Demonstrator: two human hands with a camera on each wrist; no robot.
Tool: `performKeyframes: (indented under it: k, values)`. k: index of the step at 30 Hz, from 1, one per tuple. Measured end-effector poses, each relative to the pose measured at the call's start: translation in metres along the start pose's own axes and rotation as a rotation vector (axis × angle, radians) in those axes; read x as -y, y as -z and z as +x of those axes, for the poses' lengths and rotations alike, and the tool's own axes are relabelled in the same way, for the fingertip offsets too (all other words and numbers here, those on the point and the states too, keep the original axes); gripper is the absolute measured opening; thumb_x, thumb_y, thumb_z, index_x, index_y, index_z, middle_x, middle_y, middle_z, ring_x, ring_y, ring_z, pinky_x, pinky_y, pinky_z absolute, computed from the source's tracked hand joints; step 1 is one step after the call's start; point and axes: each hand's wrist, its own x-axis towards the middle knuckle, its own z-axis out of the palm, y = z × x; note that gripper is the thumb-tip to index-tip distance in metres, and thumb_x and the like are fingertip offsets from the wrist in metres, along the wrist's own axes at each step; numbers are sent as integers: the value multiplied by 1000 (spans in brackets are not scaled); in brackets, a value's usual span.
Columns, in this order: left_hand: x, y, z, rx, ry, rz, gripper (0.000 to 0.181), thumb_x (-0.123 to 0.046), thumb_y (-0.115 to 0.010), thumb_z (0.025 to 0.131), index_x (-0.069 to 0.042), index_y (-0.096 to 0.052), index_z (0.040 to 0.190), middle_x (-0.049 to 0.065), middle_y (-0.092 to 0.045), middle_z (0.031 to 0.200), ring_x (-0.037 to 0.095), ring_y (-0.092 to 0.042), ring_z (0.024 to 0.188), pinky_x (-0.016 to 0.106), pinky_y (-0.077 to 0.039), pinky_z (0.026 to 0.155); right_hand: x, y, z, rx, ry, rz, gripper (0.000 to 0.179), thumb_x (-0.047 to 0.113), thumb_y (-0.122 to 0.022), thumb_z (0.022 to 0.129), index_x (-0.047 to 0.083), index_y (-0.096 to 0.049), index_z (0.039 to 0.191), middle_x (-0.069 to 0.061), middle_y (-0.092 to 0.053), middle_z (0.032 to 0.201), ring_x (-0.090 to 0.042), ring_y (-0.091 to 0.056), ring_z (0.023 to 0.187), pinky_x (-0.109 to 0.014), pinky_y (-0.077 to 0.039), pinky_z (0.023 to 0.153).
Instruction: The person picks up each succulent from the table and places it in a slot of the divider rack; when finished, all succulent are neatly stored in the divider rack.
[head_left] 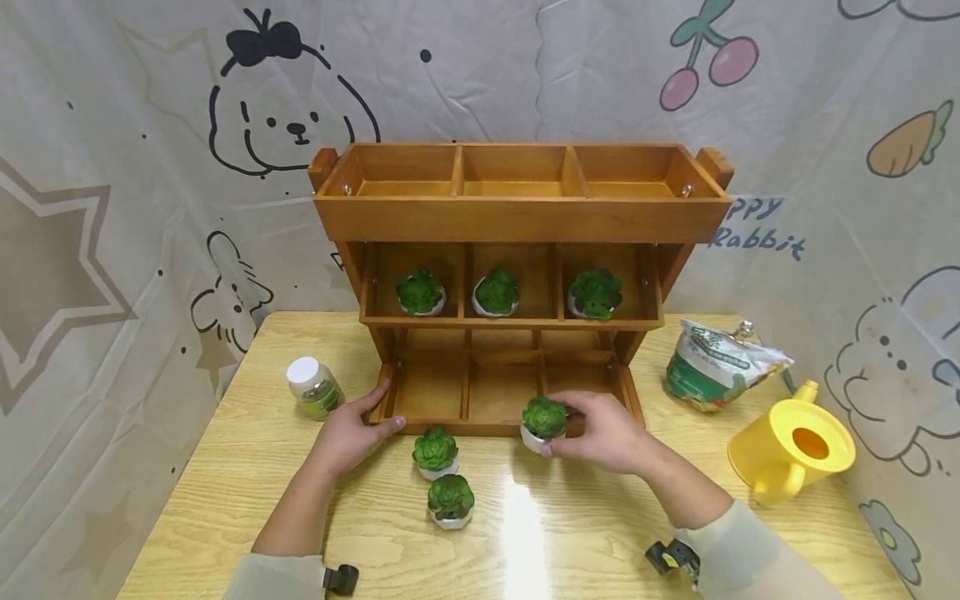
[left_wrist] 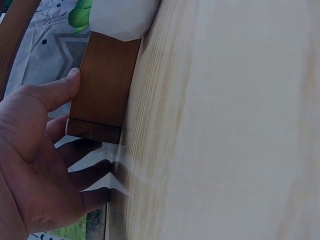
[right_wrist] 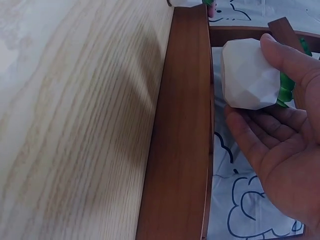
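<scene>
A small potted succulent [head_left: 544,419] with green leaves and a white faceted pot is pinched between the thumb and fingers of my right hand [head_left: 603,432]. It is held over the front edge of the bottom tier of a brown wooden shelf [head_left: 525,221]. In the right wrist view the white pot [right_wrist: 250,75] shows its underside. My left hand [head_left: 348,435] grips the shelf's lower left front corner [left_wrist: 102,85], thumb on the front board and index finger round the side. Two more potted succulents [head_left: 435,451] [head_left: 451,500] stand on the table before the shelf.
Three potted succulents [head_left: 422,292] [head_left: 496,292] [head_left: 596,292] sit in the middle tier, one per compartment. A white-lidded jar [head_left: 315,388] stands left of the shelf. On the right are a green-and-white bag [head_left: 712,367] and a yellow watering can [head_left: 787,442].
</scene>
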Motion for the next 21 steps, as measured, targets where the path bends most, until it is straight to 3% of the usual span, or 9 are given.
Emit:
performKeyframes:
  k: [8,15,21]
  values:
    - [1,0,0,1,-1,-9,81,-52,-75,93,-26,-40,161,14,-42,161,45,-35,148,63,-32,117,-3,4,2,-18,16,38,68,33,-92,79,5,-65,135,-5,-72,119,-24,-71,107,-42,-60,90]
    - [0,-1,0,-2,-5,-10,80,-50,-75,93,-26,-40,161,14,-42,161,45,-35,148,63,-33,117,-7,10,3,-44,-9,30,67,34,-92,80,6,-65,135,-2,-72,118,-21,-72,104,-36,-61,87]
    - [1,-1,0,0,-1,-9,81,-52,-75,93,-27,-40,161,14,-41,162,45,-35,148,62,-32,117,-14,14,5,-60,-39,24,70,37,-91,80,4,-64,136,-4,-73,118,-24,-72,104,-38,-61,88]
